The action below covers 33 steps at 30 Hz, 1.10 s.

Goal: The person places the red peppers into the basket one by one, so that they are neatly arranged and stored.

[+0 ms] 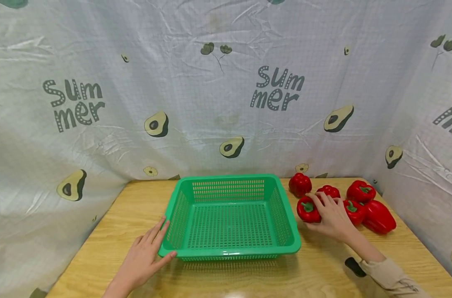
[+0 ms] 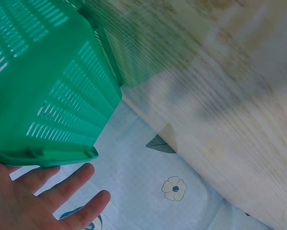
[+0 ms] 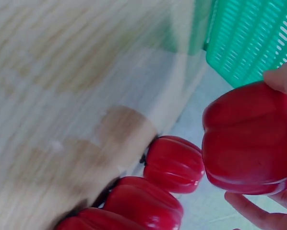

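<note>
My right hand (image 1: 332,217) grips a red bell pepper (image 1: 306,209) with a green stem, just right of the green plastic basket (image 1: 229,251). In the right wrist view this pepper (image 3: 249,139) sits between the thumb and fingers, apart from the other peppers. At the basket's front left corner, my left hand (image 1: 141,257) touches the rim with fairly straight, spread fingers. The left wrist view shows those fingers (image 2: 69,191) beside the basket's rim and slotted wall (image 2: 69,103). Nothing lies inside the basket.
Several more red bell peppers lie at the table's right: one behind (image 1: 300,184), one at the back right (image 1: 361,191), one on its side (image 1: 379,217), others partly behind my right hand. A black object (image 1: 355,267) is by my right wrist. A printed curtain (image 1: 196,103) surrounds the wooden table (image 1: 136,207).
</note>
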Each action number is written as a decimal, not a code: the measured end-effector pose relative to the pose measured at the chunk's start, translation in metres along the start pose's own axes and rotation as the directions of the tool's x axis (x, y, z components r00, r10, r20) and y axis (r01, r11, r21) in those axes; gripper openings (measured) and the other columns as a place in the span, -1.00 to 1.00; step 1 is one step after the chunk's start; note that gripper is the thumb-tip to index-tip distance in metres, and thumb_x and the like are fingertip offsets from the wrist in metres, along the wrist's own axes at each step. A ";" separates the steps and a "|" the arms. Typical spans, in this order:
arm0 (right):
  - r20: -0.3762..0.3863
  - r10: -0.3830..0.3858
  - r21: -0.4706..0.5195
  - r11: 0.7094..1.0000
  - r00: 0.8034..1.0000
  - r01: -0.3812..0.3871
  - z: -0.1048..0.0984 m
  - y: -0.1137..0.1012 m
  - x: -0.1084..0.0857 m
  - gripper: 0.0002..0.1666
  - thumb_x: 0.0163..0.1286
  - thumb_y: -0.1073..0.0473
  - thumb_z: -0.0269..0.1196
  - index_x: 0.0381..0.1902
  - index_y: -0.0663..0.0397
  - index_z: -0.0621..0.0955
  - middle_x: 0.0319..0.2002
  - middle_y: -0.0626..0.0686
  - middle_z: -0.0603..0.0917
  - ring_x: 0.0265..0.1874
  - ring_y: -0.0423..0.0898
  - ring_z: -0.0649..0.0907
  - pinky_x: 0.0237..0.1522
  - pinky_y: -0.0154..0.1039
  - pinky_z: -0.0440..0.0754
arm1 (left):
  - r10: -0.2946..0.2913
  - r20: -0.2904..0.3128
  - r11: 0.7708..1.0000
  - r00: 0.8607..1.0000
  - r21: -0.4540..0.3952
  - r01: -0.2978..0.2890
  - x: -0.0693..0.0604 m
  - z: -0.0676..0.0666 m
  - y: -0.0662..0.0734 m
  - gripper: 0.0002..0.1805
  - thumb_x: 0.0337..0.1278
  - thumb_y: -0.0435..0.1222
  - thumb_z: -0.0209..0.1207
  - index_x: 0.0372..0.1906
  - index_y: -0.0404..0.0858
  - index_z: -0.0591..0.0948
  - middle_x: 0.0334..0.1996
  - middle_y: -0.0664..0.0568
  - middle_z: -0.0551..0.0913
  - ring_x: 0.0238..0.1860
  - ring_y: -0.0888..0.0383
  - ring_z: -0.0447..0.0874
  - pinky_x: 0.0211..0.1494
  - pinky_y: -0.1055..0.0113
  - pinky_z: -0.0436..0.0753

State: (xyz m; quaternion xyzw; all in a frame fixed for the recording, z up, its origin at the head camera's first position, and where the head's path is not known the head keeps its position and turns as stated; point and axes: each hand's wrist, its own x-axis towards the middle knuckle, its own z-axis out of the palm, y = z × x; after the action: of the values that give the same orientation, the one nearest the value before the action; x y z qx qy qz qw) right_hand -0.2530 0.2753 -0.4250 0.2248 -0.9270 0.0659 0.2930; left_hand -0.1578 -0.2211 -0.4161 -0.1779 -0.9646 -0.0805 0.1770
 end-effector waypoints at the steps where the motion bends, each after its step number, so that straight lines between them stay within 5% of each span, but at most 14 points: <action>1: -0.008 -0.003 -0.005 1.000 1.000 0.003 0.000 0.000 0.001 -0.05 -0.40 -0.14 0.48 0.02 0.05 0.42 -0.18 0.12 0.47 -0.22 0.10 0.51 -0.26 0.07 0.31 | 0.001 0.000 1.000 1.000 0.000 -0.001 -0.001 0.000 0.000 -0.18 0.04 0.14 0.05 0.30 -0.29 0.22 0.32 -0.11 0.20 0.10 -0.10 0.45 -0.04 -0.09 0.43; 14: -0.158 -0.064 0.023 0.997 0.985 0.069 -0.009 -0.010 0.016 -0.04 -0.43 -0.25 0.44 -0.10 0.19 0.41 -0.25 0.09 0.50 -0.24 0.00 0.47 -0.31 -0.12 0.28 | -0.019 0.053 1.000 0.998 -0.017 0.020 0.000 0.001 -0.002 -0.17 0.05 0.16 0.02 0.33 -0.25 0.17 0.34 -0.09 0.16 0.13 -0.06 0.44 -0.02 -0.07 0.43; 22: -0.208 -0.118 0.062 0.989 0.971 0.134 -0.021 -0.019 0.032 0.00 -0.07 -0.49 0.13 0.07 0.21 0.41 -0.14 0.20 0.52 -0.17 0.10 0.48 -0.29 0.00 0.37 | -0.027 0.062 0.999 0.998 -0.028 0.029 -0.001 0.000 0.001 -0.18 0.06 0.15 0.01 0.33 -0.24 0.17 0.34 -0.09 0.16 0.13 -0.06 0.43 -0.02 -0.09 0.43; 33: -0.166 -0.161 0.085 0.981 0.973 0.177 -0.026 -0.032 0.048 -0.08 -0.06 -0.43 0.19 0.11 0.08 0.43 -0.06 0.14 0.50 -0.12 0.11 0.44 -0.26 0.01 0.35 | -0.037 0.068 0.999 0.997 -0.025 0.039 -0.002 -0.001 0.002 -0.18 0.06 0.17 0.00 0.34 -0.23 0.16 0.34 -0.07 0.16 0.11 -0.08 0.45 -0.02 -0.10 0.42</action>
State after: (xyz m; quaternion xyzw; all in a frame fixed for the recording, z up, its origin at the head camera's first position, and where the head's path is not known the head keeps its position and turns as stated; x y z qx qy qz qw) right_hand -0.2601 0.2348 -0.3766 0.3111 -0.8738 0.1045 0.3588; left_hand -0.1550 -0.2199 -0.4154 -0.1643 -0.9721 -0.0907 0.1404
